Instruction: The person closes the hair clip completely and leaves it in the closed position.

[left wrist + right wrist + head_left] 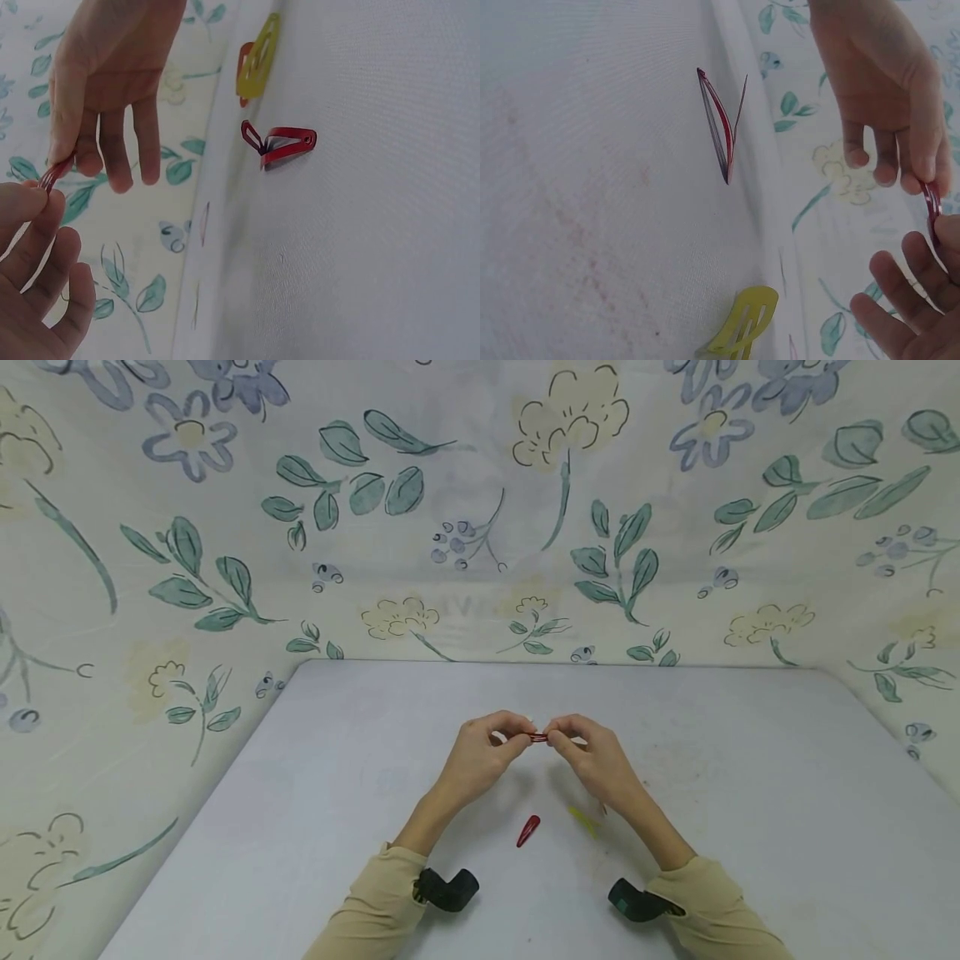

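between fingers (left, right) sits a red hairclip.

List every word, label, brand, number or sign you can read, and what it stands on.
No readable text.
Floral backdrop: faint letter-like marks, too blurred to read.
Held red clip, loose red clip, yellow clip: no lettering visible.

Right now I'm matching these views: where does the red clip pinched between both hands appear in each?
Head: the pinched red clip is right of and below the middle.
Left wrist: it is near the left edge, about halfway down.
Right wrist: it is near the right edge, about halfway down.
Shared landmark: the yellow clip, lower right of it in head, upper right in left wrist, lower left in right wrist.
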A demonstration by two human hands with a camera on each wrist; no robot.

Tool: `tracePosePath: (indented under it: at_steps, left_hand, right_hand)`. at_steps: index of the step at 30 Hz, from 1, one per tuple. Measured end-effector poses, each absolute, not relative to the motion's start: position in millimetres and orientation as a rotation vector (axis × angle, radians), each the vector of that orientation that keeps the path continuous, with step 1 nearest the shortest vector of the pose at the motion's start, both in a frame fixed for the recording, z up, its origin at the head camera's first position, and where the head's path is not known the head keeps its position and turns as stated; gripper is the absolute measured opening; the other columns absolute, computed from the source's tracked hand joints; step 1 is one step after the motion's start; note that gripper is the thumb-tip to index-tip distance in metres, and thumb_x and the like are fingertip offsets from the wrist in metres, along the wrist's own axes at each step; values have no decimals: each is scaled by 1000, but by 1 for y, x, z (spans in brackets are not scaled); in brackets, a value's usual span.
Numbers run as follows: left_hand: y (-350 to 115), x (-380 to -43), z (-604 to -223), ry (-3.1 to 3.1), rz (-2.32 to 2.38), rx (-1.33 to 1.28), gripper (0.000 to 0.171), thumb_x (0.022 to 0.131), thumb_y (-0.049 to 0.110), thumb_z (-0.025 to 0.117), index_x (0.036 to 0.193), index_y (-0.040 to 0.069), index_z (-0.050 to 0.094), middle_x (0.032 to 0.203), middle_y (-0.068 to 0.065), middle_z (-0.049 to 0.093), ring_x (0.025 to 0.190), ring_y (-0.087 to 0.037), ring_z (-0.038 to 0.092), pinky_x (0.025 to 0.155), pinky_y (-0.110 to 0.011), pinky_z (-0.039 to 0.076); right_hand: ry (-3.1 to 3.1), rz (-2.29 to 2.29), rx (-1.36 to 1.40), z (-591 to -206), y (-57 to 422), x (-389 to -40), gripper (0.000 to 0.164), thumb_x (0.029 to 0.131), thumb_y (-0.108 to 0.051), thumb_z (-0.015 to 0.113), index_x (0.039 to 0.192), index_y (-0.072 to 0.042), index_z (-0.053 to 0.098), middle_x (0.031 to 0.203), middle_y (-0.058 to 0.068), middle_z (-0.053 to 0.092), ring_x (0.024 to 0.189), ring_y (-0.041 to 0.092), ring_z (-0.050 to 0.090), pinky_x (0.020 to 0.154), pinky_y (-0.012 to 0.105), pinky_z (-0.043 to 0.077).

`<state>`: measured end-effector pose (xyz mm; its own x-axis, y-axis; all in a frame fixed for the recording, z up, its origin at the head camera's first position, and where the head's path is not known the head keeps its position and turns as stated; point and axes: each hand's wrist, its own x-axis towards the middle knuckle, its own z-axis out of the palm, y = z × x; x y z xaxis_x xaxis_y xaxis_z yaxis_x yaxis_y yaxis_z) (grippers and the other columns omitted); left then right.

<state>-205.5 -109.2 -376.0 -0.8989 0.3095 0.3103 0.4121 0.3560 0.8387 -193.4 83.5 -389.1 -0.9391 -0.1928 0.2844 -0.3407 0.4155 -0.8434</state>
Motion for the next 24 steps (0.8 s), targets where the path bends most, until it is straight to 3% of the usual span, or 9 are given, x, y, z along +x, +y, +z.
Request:
tracePosePath:
  at_steps: [11, 24]
  left_hand:
    - [-111, -205, -374, -2522, -1587, -699, 12, 91, 8, 67, 99, 14, 74, 95, 4, 72, 86, -11, 62, 77, -31, 50]
    - [-109, -205, -378, -2519, -1463, -737, 13, 87, 6, 72, 98, 11, 74, 94, 1, 72, 85, -12, 62, 75, -27, 51]
  right_hand:
    - [-2541, 1552, 429, -386, 82, -192, 17, 99, -16, 61, 107, -3, 66, 103, 10, 68, 103, 25, 63, 96, 48, 51]
    - [-2658, 1520, 286, -383, 81, -192, 21, 97, -23, 59, 106, -7, 70, 115, 9, 70, 110, 27, 63, 96, 49, 50]
